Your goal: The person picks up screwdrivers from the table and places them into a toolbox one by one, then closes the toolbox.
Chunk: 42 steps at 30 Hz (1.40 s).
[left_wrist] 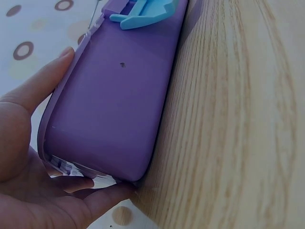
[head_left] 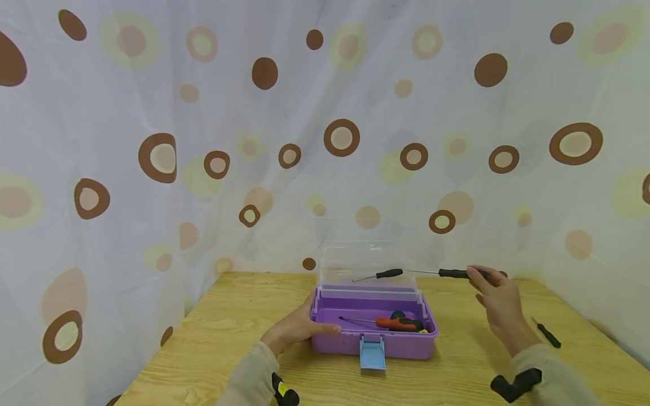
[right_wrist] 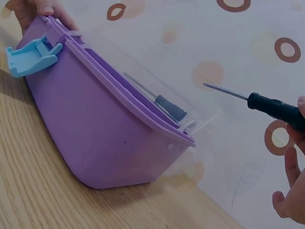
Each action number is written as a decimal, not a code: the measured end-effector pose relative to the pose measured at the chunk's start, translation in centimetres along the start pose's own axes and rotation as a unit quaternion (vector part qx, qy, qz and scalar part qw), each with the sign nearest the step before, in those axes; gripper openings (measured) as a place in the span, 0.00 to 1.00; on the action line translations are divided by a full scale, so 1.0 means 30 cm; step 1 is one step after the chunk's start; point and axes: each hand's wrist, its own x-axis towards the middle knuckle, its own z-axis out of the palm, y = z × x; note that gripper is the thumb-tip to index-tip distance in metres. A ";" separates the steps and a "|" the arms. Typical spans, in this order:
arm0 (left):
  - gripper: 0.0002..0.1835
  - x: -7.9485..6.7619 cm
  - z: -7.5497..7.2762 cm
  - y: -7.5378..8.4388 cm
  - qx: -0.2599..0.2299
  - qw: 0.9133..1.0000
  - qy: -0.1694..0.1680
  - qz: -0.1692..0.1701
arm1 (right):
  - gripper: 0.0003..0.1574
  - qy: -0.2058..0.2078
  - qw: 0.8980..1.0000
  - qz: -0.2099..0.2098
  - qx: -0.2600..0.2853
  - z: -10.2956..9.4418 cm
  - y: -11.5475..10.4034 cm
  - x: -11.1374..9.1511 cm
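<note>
- Grips purple box [head_left: 337, 344] by its left end with left hand [head_left: 293, 328].
- Pinches black-handled screwdriver [head_left: 453, 273] in right hand [head_left: 499, 299], raised near box's right end, aimed leftward.

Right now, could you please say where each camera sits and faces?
Head: worn there, facing forward and down at the box; left hand, right hand, sleeves show.
Left wrist: worn there, facing the box's front; left hand shows.
Right wrist: worn there, facing box and held screwdriver; both hands partly show.
Head and right wrist share that screwdriver.
</note>
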 end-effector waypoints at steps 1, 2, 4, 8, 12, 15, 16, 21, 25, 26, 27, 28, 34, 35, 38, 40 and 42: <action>0.63 0.001 0.000 0.000 -0.002 1.000 0.001 0.000 | 0.11 -0.002 1.000 0.001 -0.004 0.012 0.000 0.003; 0.63 0.001 0.000 0.000 -0.003 1.000 0.001 0.000 | 0.11 -0.003 1.000 0.001 -0.005 0.023 -0.001 0.005; 0.63 0.002 0.000 0.000 -0.003 1.000 0.002 -0.001 | 0.11 -0.004 1.000 0.002 -0.010 0.046 -0.001 0.008; 0.63 0.002 0.000 -0.001 0.001 1.000 0.003 -0.004 | 0.11 -0.001 1.000 0.005 -0.021 0.082 0.007 0.014; 0.63 0.001 -0.002 0.000 0.004 1.000 0.005 -0.003 | 0.16 -0.001 0.999 0.003 -0.047 0.114 0.013 0.021; 0.64 0.000 -0.003 0.001 0.002 1.000 0.008 -0.003 | 0.19 -0.005 0.998 -0.001 -0.068 0.138 0.013 0.025; 0.64 0.000 -0.002 0.001 0.002 1.000 0.009 -0.005 | 0.20 -0.006 0.997 0.000 -0.075 0.145 0.014 0.027; 0.64 -0.001 0.001 -0.003 -0.002 1.000 0.005 -0.006 | 0.30 -0.025 0.992 0.006 -0.122 0.182 0.026 0.033; 0.63 -0.003 0.003 -0.012 -0.002 1.000 0.006 -0.006 | 0.39 -0.047 0.987 0.005 -0.152 0.224 0.040 0.037; 0.63 -0.003 0.004 -0.013 0.000 1.000 0.007 -0.007 | 0.39 -0.051 0.986 0.003 -0.156 0.233 0.043 0.038; 0.63 -0.003 0.004 -0.013 0.001 1.000 0.008 -0.008 | 0.38 -0.056 0.985 0.000 -0.162 0.242 0.045 0.038; 0.63 -0.002 0.004 -0.013 -0.001 1.000 0.008 -0.008 | 0.37 -0.060 0.984 -0.003 -0.166 0.250 0.046 0.038; 0.63 0.007 0.004 -0.001 0.001 1.000 0.004 -0.004 | 0.33 -0.088 0.978 -0.033 -0.184 0.292 0.042 0.038; 0.63 0.008 0.004 0.001 0.005 1.000 0.004 -0.004 | 0.33 -0.093 0.977 -0.036 -0.186 0.298 0.044 0.039; 0.63 0.006 0.001 0.005 0.010 1.000 0.005 -0.006 | 0.32 -0.108 0.973 -0.048 -0.197 0.315 0.052 0.046; 0.63 0.004 0.000 0.005 0.009 1.000 0.006 -0.007 | 0.32 -0.121 0.970 -0.052 -0.204 0.325 0.058 0.052; 0.63 0.003 0.000 0.002 0.008 1.000 0.008 -0.008 | 0.32 -0.132 0.966 -0.059 -0.214 0.335 0.062 0.054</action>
